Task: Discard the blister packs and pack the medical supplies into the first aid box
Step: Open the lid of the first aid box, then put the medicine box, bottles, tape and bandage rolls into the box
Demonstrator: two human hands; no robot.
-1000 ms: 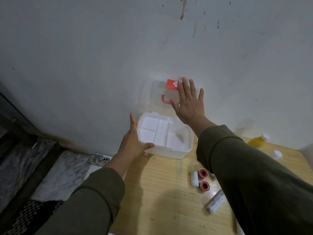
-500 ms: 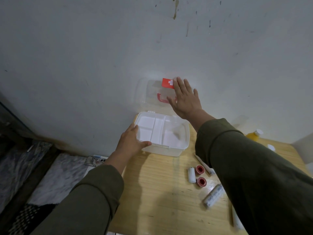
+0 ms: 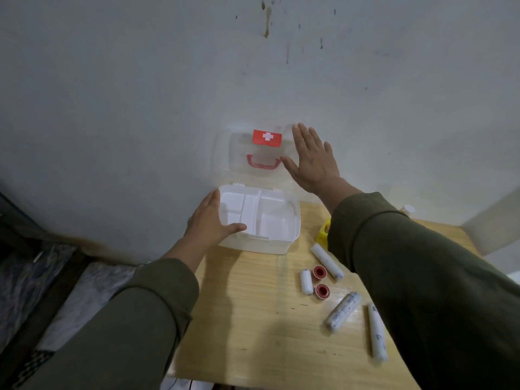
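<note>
The white first aid box (image 3: 281, 246) stands open at the table's far left edge, by the wall. Its divided tray holds nothing. The clear lid (image 3: 239, 153), with a red cross label and red handle, leans upright against the wall. My left hand (image 3: 209, 223) holds the box's left rim, thumb over the front edge. My right hand (image 3: 312, 159) lies flat with straight fingers against the lid's right side. Several white bandage rolls (image 3: 342, 308) and two red-cored tape rolls (image 3: 320, 281) lie on the wood in front of the box. No blister packs are visible.
A yellow item (image 3: 323, 233) sits right of the box, half hidden by my right sleeve. A white cap (image 3: 408, 208) shows near the wall behind it. The wooden table (image 3: 253, 319) ends at the left, with dark tiled floor (image 3: 42, 277) below.
My right hand slid from the lid's middle to its right side, uncovering the red cross label and handle. The left hand kept its hold on the box's left rim.
</note>
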